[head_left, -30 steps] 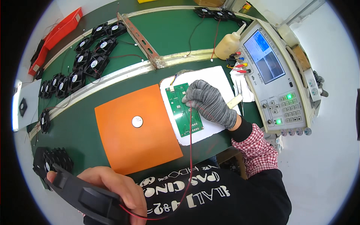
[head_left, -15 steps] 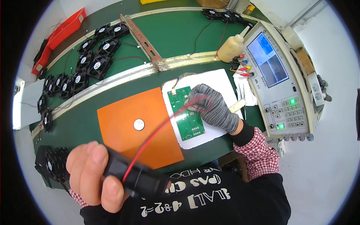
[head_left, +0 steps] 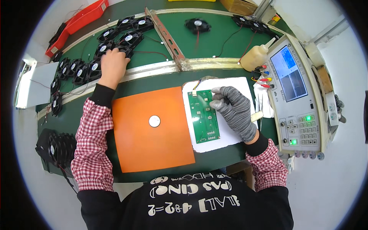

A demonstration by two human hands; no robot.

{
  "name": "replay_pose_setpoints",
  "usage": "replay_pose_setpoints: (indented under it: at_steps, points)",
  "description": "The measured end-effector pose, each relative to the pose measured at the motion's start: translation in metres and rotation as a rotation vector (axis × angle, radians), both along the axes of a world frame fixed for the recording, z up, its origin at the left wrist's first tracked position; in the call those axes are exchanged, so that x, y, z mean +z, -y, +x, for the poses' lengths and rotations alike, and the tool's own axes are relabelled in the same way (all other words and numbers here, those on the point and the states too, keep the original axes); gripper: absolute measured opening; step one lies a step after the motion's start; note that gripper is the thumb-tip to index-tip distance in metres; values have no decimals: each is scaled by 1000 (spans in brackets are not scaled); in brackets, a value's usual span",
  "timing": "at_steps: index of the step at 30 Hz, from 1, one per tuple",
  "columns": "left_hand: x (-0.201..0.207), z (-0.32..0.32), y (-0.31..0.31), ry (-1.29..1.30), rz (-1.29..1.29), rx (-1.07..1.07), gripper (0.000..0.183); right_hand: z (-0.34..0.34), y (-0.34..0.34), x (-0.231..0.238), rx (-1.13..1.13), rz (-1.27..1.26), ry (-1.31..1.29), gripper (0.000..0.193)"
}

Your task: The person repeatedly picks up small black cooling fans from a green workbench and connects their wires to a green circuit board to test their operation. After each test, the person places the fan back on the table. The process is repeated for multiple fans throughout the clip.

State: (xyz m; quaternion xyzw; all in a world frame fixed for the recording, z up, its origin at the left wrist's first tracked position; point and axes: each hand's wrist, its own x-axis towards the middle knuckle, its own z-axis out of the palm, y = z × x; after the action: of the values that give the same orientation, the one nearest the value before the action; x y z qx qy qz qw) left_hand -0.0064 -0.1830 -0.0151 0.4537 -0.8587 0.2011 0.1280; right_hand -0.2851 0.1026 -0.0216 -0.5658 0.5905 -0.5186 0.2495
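My bare left hand (head_left: 114,67) reaches to the back left, its fingers closed over a black cooling fan (head_left: 103,49) among several others; the fingertips are partly hidden. My right hand (head_left: 235,111), in a grey knit glove, hovers over the right side of a green circuit board (head_left: 202,119). Its thumb and forefinger are apart, with nothing visible between them. The board lies on a white pad (head_left: 230,143), a plugged-in wire lead at its top. A blurred black fan (head_left: 197,25) with a red wire is at the back centre, away from both hands.
An orange sheet (head_left: 153,149) with a round white disc (head_left: 154,121) lies left of the board. At right stand a tester with a lit screen (head_left: 289,73) and a squeeze bottle (head_left: 255,57). A metal rail (head_left: 165,34) divides the back; stacked fans (head_left: 61,149) sit at left.
My left hand has let go of the fan it held up close and moved to the fans at back left. A fan now shows at back centre. My right fingers have released the red wire.
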Motion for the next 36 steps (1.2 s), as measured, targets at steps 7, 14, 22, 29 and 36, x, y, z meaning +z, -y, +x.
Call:
replay_pose_setpoints:
  at_steps: [7,14,22,29,36]
  points:
    - [57,-40,-144,-348,-173,-751,17,29,-15,33,351,245,433,82]
    - [106,-4,-194,-451,-52,-473,11,52,-24,41,1061,234,153,27]
    - [80,44,-114,-943,460,-218,27,5,-16,36,525,149,-26,16]
    - [23,7,-182,-551,711,-445,52,-4,4,-1,167,59,-156,21]
    - [31,1,-185,-321,636,-558,99,6,-2,7,202,-149,-917,35]
